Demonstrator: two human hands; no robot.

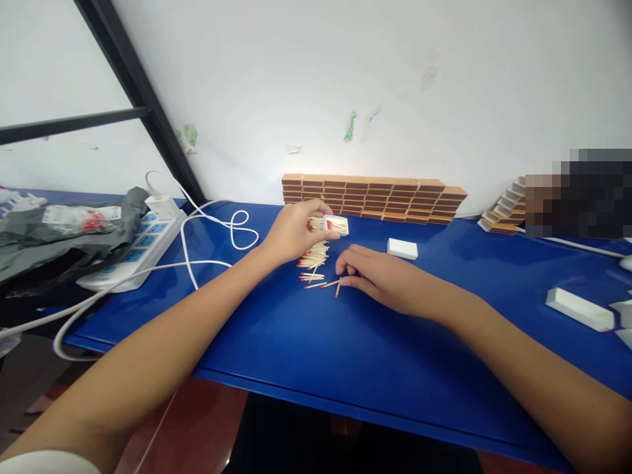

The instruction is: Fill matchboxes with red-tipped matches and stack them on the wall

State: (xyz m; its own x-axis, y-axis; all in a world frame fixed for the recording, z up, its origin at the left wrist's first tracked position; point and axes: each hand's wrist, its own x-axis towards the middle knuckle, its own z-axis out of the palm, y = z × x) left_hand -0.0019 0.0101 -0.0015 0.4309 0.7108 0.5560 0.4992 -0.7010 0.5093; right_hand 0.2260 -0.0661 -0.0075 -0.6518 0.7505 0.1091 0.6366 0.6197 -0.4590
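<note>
My left hand (296, 230) grips a small white matchbox tray (344, 230) by its side, tilted a little, with some red-tipped matches lying in it. Beneath and beside that hand, a pile of matches (314, 255) spreads on the blue table, red heads mostly to the left. Several loose matches (312, 277) lie just in front of the pile. My right hand (368, 273) is low over the table, thumb and fingers pinched on a single matchstick (338, 288) whose red head points down. A white matchbox piece (402, 248) rests behind my right hand.
Stacked matchbox sleeves (375, 197) stand along the wall. More boxes (506, 207) lean at the right beside another person (582, 194). Another white box piece (580, 309) is at right. A power strip (133, 250), white cables (187, 243) and grey plastic bags (59, 243) crowd the left.
</note>
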